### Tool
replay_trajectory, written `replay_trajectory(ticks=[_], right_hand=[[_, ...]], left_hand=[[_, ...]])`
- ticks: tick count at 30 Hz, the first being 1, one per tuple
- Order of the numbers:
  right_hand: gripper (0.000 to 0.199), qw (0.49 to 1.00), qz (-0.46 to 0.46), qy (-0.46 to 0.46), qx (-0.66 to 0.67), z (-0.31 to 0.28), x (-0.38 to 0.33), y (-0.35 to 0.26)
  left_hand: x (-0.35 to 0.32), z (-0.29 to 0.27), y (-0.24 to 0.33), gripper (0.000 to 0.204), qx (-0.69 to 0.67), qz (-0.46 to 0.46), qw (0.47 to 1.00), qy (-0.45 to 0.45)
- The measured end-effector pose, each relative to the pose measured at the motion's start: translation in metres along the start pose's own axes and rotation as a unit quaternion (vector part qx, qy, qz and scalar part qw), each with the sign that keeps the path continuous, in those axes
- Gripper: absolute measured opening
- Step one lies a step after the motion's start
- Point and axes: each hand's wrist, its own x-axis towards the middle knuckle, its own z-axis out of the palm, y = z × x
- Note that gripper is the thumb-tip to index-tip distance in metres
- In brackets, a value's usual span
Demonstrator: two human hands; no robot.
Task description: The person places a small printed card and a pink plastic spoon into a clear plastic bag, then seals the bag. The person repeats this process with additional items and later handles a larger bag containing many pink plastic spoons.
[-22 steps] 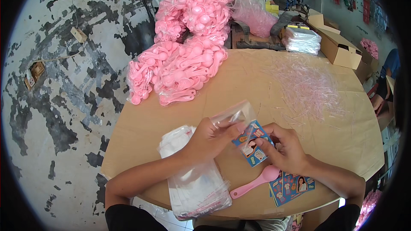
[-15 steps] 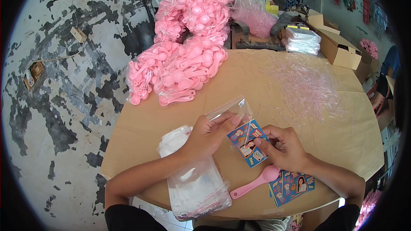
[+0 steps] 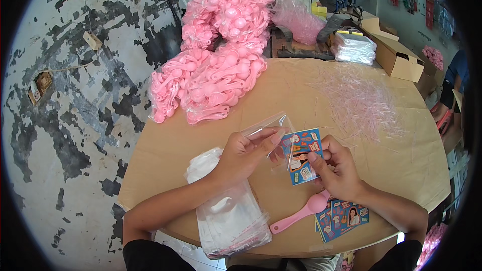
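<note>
My left hand (image 3: pixel 253 151) pinches a clear plastic bag (image 3: pixel 283 123) near the middle of the table. Between the thumb and fingers of my right hand (image 3: pixel 335 166) is a blue printed card (image 3: pixel 304 145). The card's left edge overlaps the bag's edge; whether it sits inside the bag I cannot tell. Just below lies a pink plastic spoon (image 3: pixel 301 214), its round bowl toward my right wrist. Beside it, under my right forearm, rests a small stack of blue printed cards (image 3: pixel 346 219). A stack of clear plastic bags (image 3: pixel 231 223) lies under my left forearm.
Bulging clear bags of pink spoons (image 3: pixel 221 78) pile up at the far left of the brown-covered table (image 3: pixel 286 90). Thin clear strips (image 3: pixel 361 103) lie scattered at right. Packed clear bags (image 3: pixel 354 47) and a cardboard box (image 3: pixel 399 60) stand behind. Another person's arm (image 3: pixel 449 95) shows far right.
My right hand has moved the card slightly up and turned it more upright, its left edge now at the bag. My left hand has barely moved.
</note>
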Motion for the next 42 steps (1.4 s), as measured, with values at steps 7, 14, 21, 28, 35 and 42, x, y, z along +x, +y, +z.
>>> replay_trajectory(ticks=[7,14,21,28,35,42], right_hand=[[0.012,1.0,0.019,0.01,0.018,0.0,0.0,0.004],[0.013,0.999,0.02,0.005,0.026,-0.001,0.001,0.004],[0.012,0.999,0.038,-0.015,0.017,-0.005,0.0,0.002],[0.011,0.998,-0.032,-0.039,0.021,-0.001,0.0,0.011],[0.012,0.998,-0.036,-0.037,0.022,0.001,0.002,0.021],[0.008,0.99,0.048,-0.106,-0.077,-0.002,0.003,-0.007]], left_hand=[[-0.001,-0.004,-0.006,0.025,-0.03,0.033,0.999,0.027],[0.003,-0.007,-0.006,0.024,-0.054,0.026,0.997,0.043],[0.003,-0.01,-0.011,0.028,-0.029,0.032,0.999,0.031],[0.002,-0.008,-0.008,0.032,-0.017,0.006,0.999,0.03],[0.001,-0.001,-0.002,0.034,-0.023,0.006,1.0,-0.01],[-0.002,0.0,-0.001,0.035,-0.001,-0.001,0.998,-0.061]])
